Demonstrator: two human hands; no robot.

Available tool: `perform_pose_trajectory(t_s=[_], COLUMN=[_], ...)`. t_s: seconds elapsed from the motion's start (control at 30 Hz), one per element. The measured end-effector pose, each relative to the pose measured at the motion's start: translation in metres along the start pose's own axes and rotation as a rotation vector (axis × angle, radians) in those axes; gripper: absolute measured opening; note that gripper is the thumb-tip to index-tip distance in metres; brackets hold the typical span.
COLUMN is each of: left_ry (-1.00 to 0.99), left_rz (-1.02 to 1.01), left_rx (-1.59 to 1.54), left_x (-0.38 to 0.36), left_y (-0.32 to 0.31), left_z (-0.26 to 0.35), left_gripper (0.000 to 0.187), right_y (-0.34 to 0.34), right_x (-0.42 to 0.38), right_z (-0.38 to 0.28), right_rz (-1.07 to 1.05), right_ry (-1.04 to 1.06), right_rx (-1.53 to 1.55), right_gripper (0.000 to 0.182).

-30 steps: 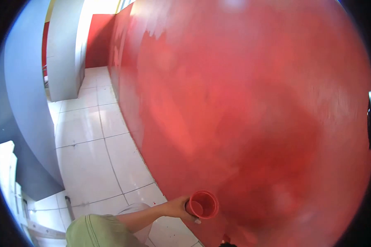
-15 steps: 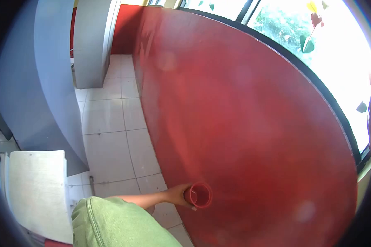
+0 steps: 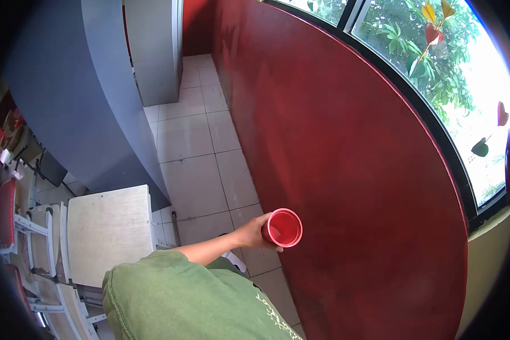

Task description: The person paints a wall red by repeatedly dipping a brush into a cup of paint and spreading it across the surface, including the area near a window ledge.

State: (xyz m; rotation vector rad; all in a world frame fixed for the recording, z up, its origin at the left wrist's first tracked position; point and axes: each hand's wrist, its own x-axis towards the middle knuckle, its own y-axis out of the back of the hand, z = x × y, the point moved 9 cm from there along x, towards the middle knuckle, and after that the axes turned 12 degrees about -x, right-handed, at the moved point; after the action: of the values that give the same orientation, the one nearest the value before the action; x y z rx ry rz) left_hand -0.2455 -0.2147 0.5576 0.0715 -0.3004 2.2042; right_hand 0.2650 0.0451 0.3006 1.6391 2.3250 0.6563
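My left hand (image 3: 254, 233) reaches out from the green sleeve with its fingers wrapped round the side of a red cup (image 3: 268, 232). The cup's round mouth faces up toward me, and its inside is red with a small pale patch low in it. In this view the cup overlaps the dark red wall (image 3: 357, 187). Below my forearm, part of a shoe (image 3: 235, 262) shows on the tiled floor. My right hand is out of view.
A pale wooden desktop (image 3: 110, 235) stands left of my arm, with red and metal chairs (image 3: 7, 215) beyond it. A grey pillar (image 3: 68, 96) rises behind. White floor tiles (image 3: 192, 178) run along the wall. Heart-shaped decorations (image 3: 433, 35) hang by the window.
My view has shifted, so the desk, pillar and wall sit differently and more chairs show at left. The cup, still in my left hand, appears higher and its mouth shows more fully.
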Motion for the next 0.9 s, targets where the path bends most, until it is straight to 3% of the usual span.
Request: perform_pose_trajectory(t_s=[0.13,0.33,0.6,0.77,0.8,0.83,0.9], left_ry=[-0.045,-0.08,-0.113,-0.06,-0.046,-0.032,-0.039], left_rz=[0.014,-0.003,0.008,0.115,0.089,0.128,0.191], left_rx=[0.036,0.012,0.069,0.112,0.11,0.112,0.114], left_x=[0.001,0.008,0.006,-0.018,-0.024,-0.03,-0.04], left_y=[0.015,0.059,0.16,0.226,0.234,0.246,0.266], left_z=[0.0,-0.009,0.003,0.004,0.006,0.007,0.014], left_gripper=[0.087,0.086,0.082,0.087,0.087,0.086,0.082], right_y=[-0.019,-0.066,-0.192,-0.209,-0.214,-0.217,-0.277], right_x=[0.01,-0.039,0.02,-0.075,-0.099,-0.081,-0.032], right_z=[0.021,0.035,0.006,0.021,0.049,0.07,-0.075], right_rz=[0.059,0.172,0.148,0.368,0.415,0.353,-0.373], right_ry=[-0.109,-0.331,-0.496,-0.667,-0.701,-0.643,0.007], right_rx=[0.162,0.366,0.626,0.845,0.889,0.517,1.191], right_gripper=[0.027,0.029,0.031,0.033,0.034,0.027,0.02])
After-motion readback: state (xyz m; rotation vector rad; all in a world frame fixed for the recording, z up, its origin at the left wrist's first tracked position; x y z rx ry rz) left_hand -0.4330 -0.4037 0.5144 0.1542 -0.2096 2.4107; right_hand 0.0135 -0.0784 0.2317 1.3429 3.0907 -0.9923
